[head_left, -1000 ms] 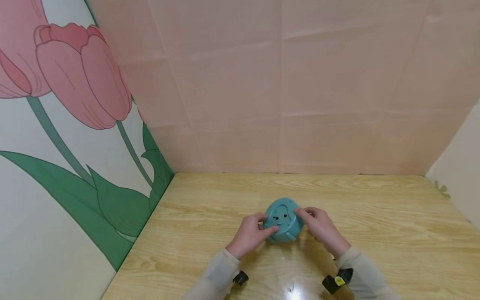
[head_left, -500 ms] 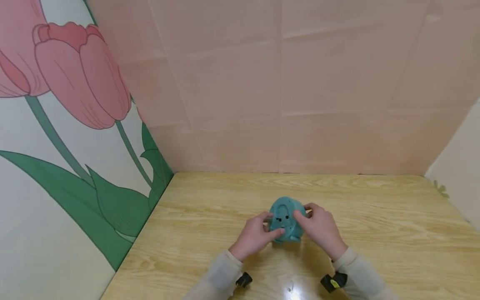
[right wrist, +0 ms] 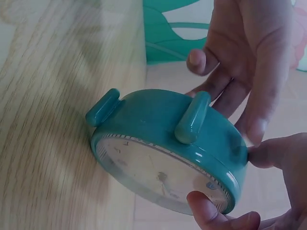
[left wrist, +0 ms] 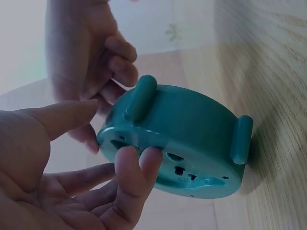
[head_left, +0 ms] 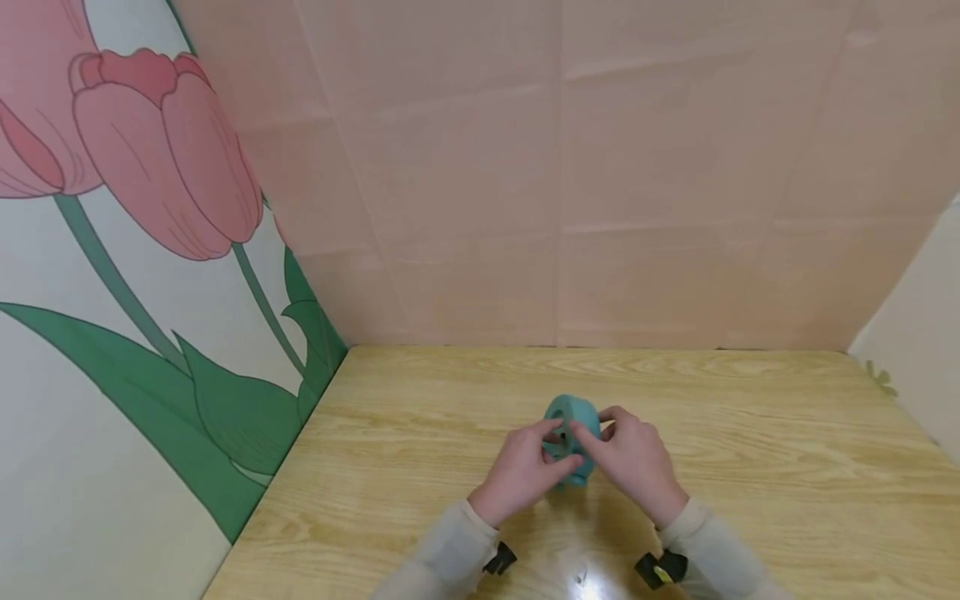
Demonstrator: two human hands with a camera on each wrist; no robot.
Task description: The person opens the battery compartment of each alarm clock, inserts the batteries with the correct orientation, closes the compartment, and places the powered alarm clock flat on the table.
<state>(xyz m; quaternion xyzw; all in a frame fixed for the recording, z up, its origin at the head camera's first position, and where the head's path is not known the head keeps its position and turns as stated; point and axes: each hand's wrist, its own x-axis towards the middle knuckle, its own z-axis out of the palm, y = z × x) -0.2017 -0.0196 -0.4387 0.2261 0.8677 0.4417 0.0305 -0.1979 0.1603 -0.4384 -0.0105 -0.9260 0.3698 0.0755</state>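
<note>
A teal round alarm clock (head_left: pixel 583 410) with two stubby feet is held low over the table, its back angled toward the left hand. My right hand (head_left: pixel 637 458) pinches its edge; in the right wrist view the fingertips overlap the clear front of the dial (right wrist: pixel 144 165) while another finger presses the side. My left hand (head_left: pixel 517 473) is at the clock's back, bent fingertips (left wrist: pixel 127 163) against the recessed panel near the small black knobs (left wrist: pixel 179 170). The left thumb (left wrist: pixel 79 115) is extended beside the rim.
The wood-grain table (head_left: pixel 750 433) surrounds the hands. Behind it rises a pinkish covered wall (head_left: pixel 480 208), with a tulip-painted wall (head_left: pixel 165 158) at left and a pale wall (head_left: pixel 930 333) at right. Black straps with devices (head_left: pixel 660 570) sit at both wrists.
The clock has turned so its back faces further left and shows narrower in the head view. Both hands have come closer together, the left moving right and the right moving slightly left.
</note>
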